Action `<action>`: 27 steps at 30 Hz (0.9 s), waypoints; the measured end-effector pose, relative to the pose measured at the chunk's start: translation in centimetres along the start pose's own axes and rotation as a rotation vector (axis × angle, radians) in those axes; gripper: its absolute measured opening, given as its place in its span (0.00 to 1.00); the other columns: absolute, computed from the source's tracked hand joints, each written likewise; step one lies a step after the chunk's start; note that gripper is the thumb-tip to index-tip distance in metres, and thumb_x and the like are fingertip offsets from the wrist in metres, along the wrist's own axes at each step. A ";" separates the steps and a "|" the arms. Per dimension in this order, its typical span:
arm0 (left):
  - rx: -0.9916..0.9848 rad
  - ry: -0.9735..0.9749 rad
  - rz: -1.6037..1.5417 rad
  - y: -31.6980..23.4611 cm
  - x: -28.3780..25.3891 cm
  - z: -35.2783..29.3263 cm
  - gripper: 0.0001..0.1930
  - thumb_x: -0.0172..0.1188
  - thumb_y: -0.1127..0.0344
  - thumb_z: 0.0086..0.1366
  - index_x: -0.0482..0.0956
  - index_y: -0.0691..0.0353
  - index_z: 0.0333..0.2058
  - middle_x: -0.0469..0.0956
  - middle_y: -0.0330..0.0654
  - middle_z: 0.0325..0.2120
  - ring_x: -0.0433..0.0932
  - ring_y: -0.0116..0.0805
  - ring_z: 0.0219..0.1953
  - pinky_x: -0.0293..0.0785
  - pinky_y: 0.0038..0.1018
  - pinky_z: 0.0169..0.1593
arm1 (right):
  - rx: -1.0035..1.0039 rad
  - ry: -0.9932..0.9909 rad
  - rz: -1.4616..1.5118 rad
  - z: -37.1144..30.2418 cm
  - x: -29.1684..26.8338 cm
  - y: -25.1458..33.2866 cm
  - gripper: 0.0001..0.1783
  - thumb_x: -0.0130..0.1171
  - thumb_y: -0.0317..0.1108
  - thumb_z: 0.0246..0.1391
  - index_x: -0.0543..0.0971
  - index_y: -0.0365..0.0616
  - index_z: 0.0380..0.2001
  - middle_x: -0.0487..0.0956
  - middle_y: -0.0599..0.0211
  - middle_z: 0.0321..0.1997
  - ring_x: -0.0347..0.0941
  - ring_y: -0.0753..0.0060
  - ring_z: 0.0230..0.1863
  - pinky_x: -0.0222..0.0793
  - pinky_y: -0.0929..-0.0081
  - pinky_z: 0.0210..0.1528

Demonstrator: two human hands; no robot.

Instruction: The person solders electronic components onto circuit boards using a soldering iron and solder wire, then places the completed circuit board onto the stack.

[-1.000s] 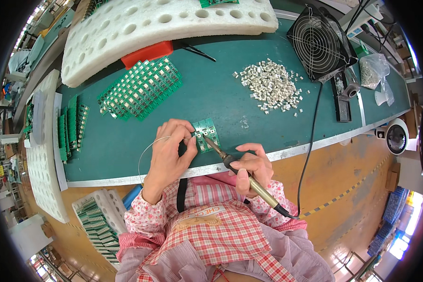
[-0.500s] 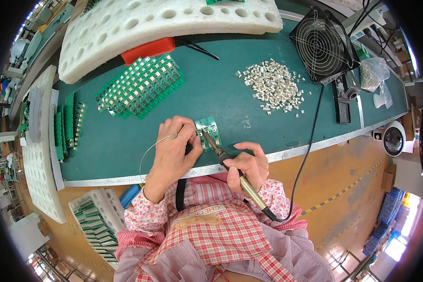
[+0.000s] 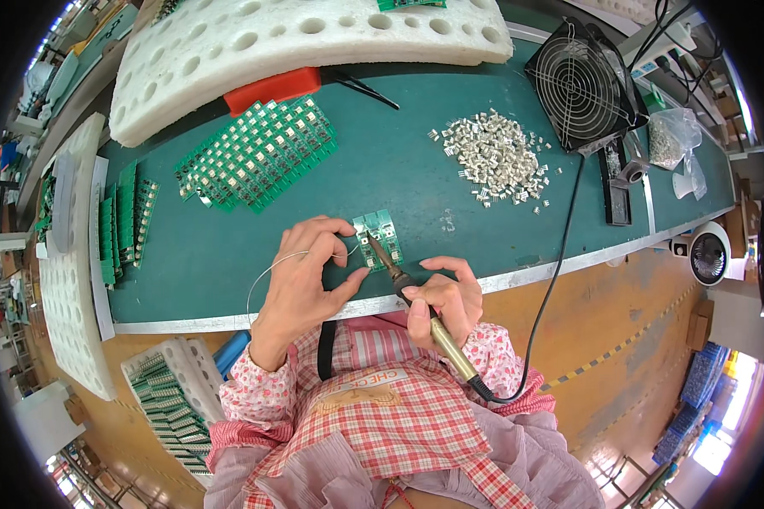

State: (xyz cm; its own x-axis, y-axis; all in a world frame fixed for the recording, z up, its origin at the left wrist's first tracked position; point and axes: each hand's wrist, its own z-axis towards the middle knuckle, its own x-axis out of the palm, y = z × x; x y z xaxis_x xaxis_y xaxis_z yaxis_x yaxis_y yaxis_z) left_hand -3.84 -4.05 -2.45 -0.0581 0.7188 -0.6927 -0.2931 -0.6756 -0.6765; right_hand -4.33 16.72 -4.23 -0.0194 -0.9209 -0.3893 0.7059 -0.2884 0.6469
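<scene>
A small green circuit board (image 3: 387, 227) lies on the green bench mat near its front edge. My right hand (image 3: 446, 299) is closed around a soldering iron (image 3: 452, 343), whose tip rests on the upper left part of the board. At the board's left edge is my left hand (image 3: 301, 270), its index finger and thumb spread along that side. A thin solder wire (image 3: 267, 273) loops over the back of this hand and passes between its fingers, its end pointing at the board. The iron's tip partly covers the spot it touches.
Rows of populated boards (image 3: 259, 157) lie at the left, beyond my left hand. To the right sits a pile of small white components (image 3: 497, 157). A black fan (image 3: 579, 85) and an iron stand (image 3: 617, 182) are farther right. White foam (image 3: 221, 64) spans the back.
My left index finger and thumb have spread apart along the board's left edge, uncovering more of it. The wire's end has drawn back slightly from the board. The iron stays nearly in place.
</scene>
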 end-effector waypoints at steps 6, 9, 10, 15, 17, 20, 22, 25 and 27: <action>-0.018 -0.008 -0.005 0.0 0.0 0.0 0.20 0.73 0.74 0.46 0.66 0.58 0.27 0.79 0.41 0.45 0.75 0.47 0.50 0.68 0.39 0.51 | 0.001 0.019 0.007 -0.4 -1.1 0.4 0.04 0.59 0.24 0.49 0.76 0.41 0.30 0.75 0.71 0.15 0.71 0.73 0.16 0.77 0.59 0.44; -0.018 -0.016 -0.011 0.1 0.0 -0.2 0.19 0.73 0.75 0.46 0.66 0.58 0.27 0.79 0.42 0.45 0.75 0.47 0.50 0.68 0.39 0.51 | 0.000 -0.029 0.033 -0.8 -1.7 0.8 0.04 0.58 0.24 0.51 0.76 0.41 0.32 0.75 0.71 0.16 0.71 0.73 0.15 0.76 0.57 0.45; -0.011 -0.020 -0.013 0.1 0.1 -0.3 0.19 0.73 0.75 0.47 0.66 0.58 0.27 0.79 0.42 0.45 0.75 0.47 0.50 0.68 0.39 0.51 | -0.001 -0.028 0.032 -0.9 -1.8 0.8 0.04 0.58 0.24 0.51 0.76 0.41 0.32 0.75 0.71 0.16 0.71 0.73 0.15 0.76 0.57 0.45; -0.020 -0.036 -0.024 0.0 0.0 -0.6 0.17 0.71 0.76 0.49 0.67 0.59 0.26 0.79 0.42 0.44 0.75 0.47 0.50 0.68 0.39 0.51 | 0.025 -0.042 0.030 -1.3 -1.9 0.5 0.05 0.58 0.24 0.50 0.76 0.40 0.33 0.76 0.71 0.16 0.71 0.73 0.16 0.76 0.56 0.45; -0.023 -0.042 -0.028 0.0 0.0 -0.7 0.16 0.70 0.76 0.49 0.67 0.59 0.26 0.79 0.42 0.44 0.75 0.47 0.50 0.68 0.39 0.52 | 0.015 -0.051 0.031 -1.5 -1.8 0.4 0.06 0.58 0.23 0.50 0.76 0.40 0.33 0.76 0.71 0.17 0.71 0.73 0.16 0.76 0.56 0.45; -0.013 -0.068 -0.038 0.2 0.1 -0.8 0.16 0.70 0.74 0.51 0.67 0.59 0.27 0.79 0.41 0.43 0.75 0.46 0.50 0.67 0.37 0.50 | 0.013 -0.053 0.047 -1.4 -1.4 0.4 0.06 0.58 0.23 0.50 0.76 0.39 0.33 0.77 0.70 0.18 0.71 0.73 0.16 0.76 0.56 0.45; -0.018 -0.077 -0.041 0.2 0.2 -0.8 0.16 0.70 0.74 0.51 0.68 0.59 0.27 0.79 0.41 0.43 0.75 0.46 0.49 0.67 0.37 0.50 | 0.021 -0.046 0.057 -1.2 -1.1 0.4 0.05 0.58 0.23 0.50 0.76 0.39 0.33 0.78 0.70 0.18 0.71 0.73 0.16 0.76 0.56 0.44; -0.023 -0.057 -0.022 -0.2 0.3 -0.5 0.15 0.70 0.75 0.50 0.68 0.59 0.26 0.79 0.41 0.44 0.75 0.47 0.50 0.67 0.39 0.51 | 0.031 -0.047 0.051 -0.9 -0.4 0.3 0.05 0.59 0.23 0.49 0.77 0.38 0.31 0.79 0.69 0.20 0.72 0.73 0.17 0.77 0.56 0.44; -0.018 -0.056 -0.019 0.0 0.3 -0.4 0.16 0.70 0.75 0.49 0.68 0.59 0.27 0.79 0.40 0.44 0.75 0.47 0.50 0.67 0.39 0.52 | 0.041 -0.053 0.006 -0.8 0.0 0.3 0.04 0.59 0.23 0.50 0.77 0.38 0.31 0.79 0.68 0.21 0.72 0.72 0.17 0.77 0.56 0.44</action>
State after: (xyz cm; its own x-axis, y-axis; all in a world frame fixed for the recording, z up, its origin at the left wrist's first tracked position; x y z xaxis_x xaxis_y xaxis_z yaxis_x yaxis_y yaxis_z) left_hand -3.52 -3.83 -2.75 -0.1062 0.7395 -0.6647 -0.2779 -0.6639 -0.6942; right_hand -3.57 16.87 -4.57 -0.0533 -0.9349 -0.3508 0.6769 -0.2921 0.6757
